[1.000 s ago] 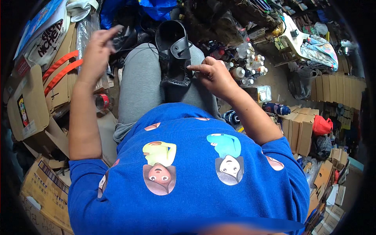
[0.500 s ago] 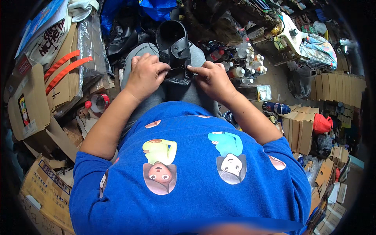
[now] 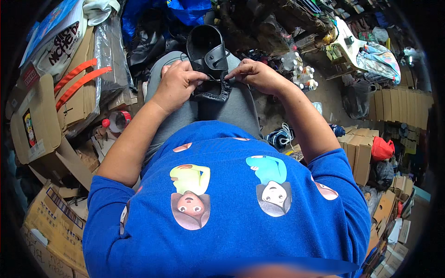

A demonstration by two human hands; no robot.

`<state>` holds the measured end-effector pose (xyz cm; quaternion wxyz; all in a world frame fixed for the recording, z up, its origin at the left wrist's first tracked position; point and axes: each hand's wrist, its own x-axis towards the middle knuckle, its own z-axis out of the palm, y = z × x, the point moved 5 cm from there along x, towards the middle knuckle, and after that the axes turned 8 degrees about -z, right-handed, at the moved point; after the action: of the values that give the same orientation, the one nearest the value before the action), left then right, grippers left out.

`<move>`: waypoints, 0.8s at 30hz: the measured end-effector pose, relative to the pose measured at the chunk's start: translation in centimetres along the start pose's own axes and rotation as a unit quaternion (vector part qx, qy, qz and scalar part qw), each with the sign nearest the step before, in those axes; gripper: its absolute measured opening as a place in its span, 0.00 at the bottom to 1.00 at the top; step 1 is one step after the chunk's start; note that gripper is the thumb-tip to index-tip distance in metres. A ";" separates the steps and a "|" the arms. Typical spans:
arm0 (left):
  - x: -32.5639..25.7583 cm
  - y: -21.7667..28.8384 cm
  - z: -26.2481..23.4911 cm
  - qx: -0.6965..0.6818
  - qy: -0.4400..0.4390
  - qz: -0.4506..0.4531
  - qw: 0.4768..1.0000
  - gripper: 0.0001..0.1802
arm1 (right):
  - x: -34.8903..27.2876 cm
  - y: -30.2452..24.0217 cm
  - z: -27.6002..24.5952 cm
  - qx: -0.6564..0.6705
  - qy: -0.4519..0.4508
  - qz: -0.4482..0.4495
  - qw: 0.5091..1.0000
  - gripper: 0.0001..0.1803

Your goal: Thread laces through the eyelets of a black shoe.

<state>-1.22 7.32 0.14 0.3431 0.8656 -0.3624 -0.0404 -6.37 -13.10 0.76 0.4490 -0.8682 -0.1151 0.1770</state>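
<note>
A black leather shoe upper (image 3: 216,56) lies across my knees, its ankle opening away from me and its gathered, stitched toe edge closer. My left hand (image 3: 178,83) pinches at the left side of the upper, thumb against forefinger. A dark loop of thread (image 3: 177,54) curves above that hand. Between the two hands a thin pale strand (image 3: 215,80) crosses the upper's opening; whether it is thread or a needle is too small to tell. My right hand (image 3: 257,76) is closed at the upper's right edge, forefinger and thumb together; what they grip is too small to make out.
Other black shoes (image 3: 147,46) sit beyond my left knee, beside blue plastic (image 3: 187,11). White-capped bottles (image 3: 301,74) stand to the right. Cardboard boxes (image 3: 46,217) and orange straps (image 3: 81,78) crowd the left. A striped shoe with white laces (image 3: 280,136) lies by my right thigh.
My right hand has shifted slightly up and its forearm has swung outward to the right, uncovering the striped shoe. The left hand has moved slightly right; the upper stays on my lap.
</note>
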 end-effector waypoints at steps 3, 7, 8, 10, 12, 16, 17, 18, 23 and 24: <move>0.1 -0.1 0.0 0.000 -0.006 -0.001 1.000 0.11 | 0.1 -0.1 -0.1 0.002 0.000 0.003 1.000 0.15; 0.1 -0.1 0.1 -0.001 -0.013 -0.001 1.000 0.12 | 0.2 -0.5 -0.2 -0.003 0.001 -0.001 1.000 0.15; 0.2 -0.1 0.2 -0.001 -0.013 -0.001 1.000 0.12 | 0.2 -0.5 -0.1 -0.002 0.001 0.000 1.000 0.15; 0.2 -0.2 0.3 -0.005 -0.019 -0.004 1.000 0.12 | 0.2 -0.4 -0.1 0.010 0.001 0.003 1.000 0.14; 0.4 -0.1 0.4 -0.012 -0.027 -0.007 1.000 0.11 | 0.2 -0.3 -0.1 0.024 -0.002 0.000 1.000 0.15; 1.1 -0.2 0.8 -0.022 -0.041 0.003 0.999 0.09 | 0.3 0.5 0.2 0.067 -0.007 -0.001 0.998 0.15; 1.3 -0.1 0.8 -0.023 -0.040 0.002 0.999 0.09 | 0.4 0.6 0.2 0.066 -0.009 -0.002 0.998 0.15; 1.7 0.1 0.9 -0.025 -0.052 0.012 0.998 0.08 | 0.5 0.7 0.2 0.063 -0.014 -0.010 0.998 0.15; 1.9 0.6 0.8 -0.050 -0.047 0.054 0.996 0.09 | 0.3 0.3 0.3 0.046 -0.026 -0.012 0.999 0.16; 1.3 1.2 0.3 -0.045 -0.032 0.049 0.997 0.09 | -0.1 0.1 0.5 0.032 -0.012 -0.010 0.999 0.16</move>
<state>-1.02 5.69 0.88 0.3716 0.8286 -0.4134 -0.0673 -6.62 -12.79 0.43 0.4766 -0.8501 -0.1232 0.1870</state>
